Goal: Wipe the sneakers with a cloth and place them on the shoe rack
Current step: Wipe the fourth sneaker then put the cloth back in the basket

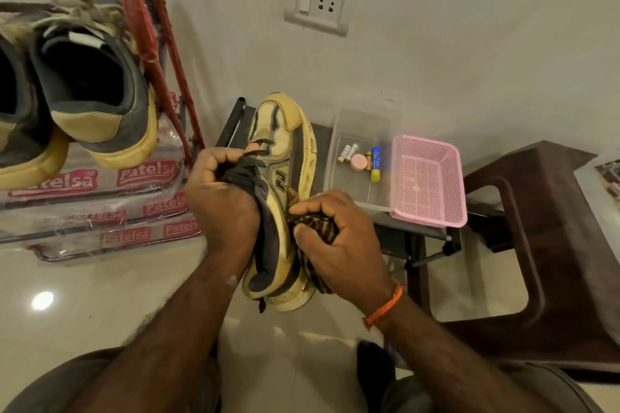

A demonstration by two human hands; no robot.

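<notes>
Two hands: left (221,201) grips sneaker (285,184), right (335,241) presses cloth (315,228) on sole edge.

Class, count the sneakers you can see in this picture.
3: one sneaker held in both hands, two on the shoe rack, one whole, one cut by the frame edge; others may be hidden.

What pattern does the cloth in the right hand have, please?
Dark brown and tan stripes, seen in the head view on the cloth.

Warm, dimmish indoor light. A lamp's glare spot (42,300) shines on the glossy floor tiles (110,295). Wide-angle distortion bends the edges.
</notes>
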